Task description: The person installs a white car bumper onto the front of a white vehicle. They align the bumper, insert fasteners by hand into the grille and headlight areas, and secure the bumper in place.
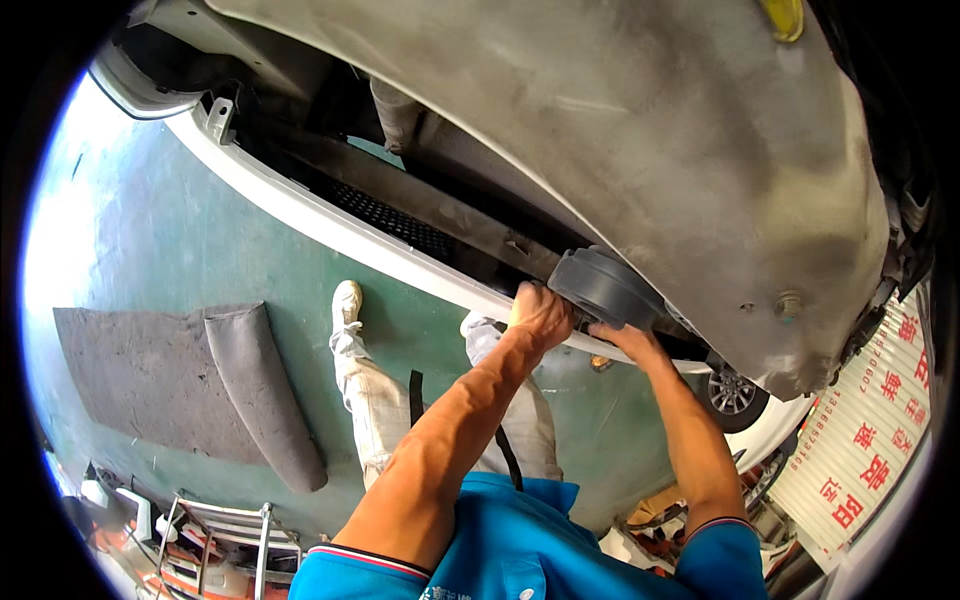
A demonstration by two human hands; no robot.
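The black round part (605,285) sits by the white bumper (400,262). I think it's stiff and light, best grabbed by both sides. My left hand (540,312) and right hand (628,342) bend beside the white bumper; I can't tell their grip.

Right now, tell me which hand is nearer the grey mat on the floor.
Left. The left hand is right of the grey mat, above floor level; the right hand is farther right, by the dark rounded part.

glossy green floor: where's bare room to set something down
Between the part-folded grey mat and the curved white panel, the glossy green floor lies bare. It's crowded around the left hand, right hand and dark grey plastic part.
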